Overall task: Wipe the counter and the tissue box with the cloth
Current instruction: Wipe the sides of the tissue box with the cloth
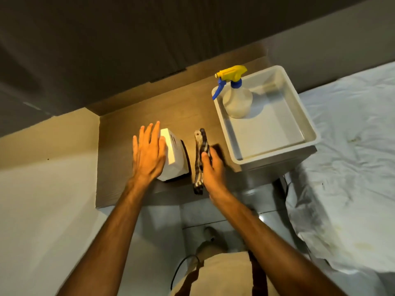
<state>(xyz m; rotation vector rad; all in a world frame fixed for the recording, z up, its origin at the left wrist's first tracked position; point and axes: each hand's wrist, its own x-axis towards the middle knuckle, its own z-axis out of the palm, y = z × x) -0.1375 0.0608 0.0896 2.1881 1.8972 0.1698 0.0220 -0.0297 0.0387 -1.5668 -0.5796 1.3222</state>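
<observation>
Left hand (149,154), fingers spread wide, flat against the white tissue box (174,159) near the table's (119,167) front edge; right hand (211,167), its grip holding the striped cloth (199,150) beside a tray (307,133) carrying a spray bottle (236,97). A hard swipe could shove the light box over the edge.

The left hand (148,155) covered the near-left side of the tissue box (174,155), so contact there was anyone's guess. The right hand (212,167) hid part of the cloth (199,150), its fingers blurred; both arms ran off the bottom edge.
</observation>
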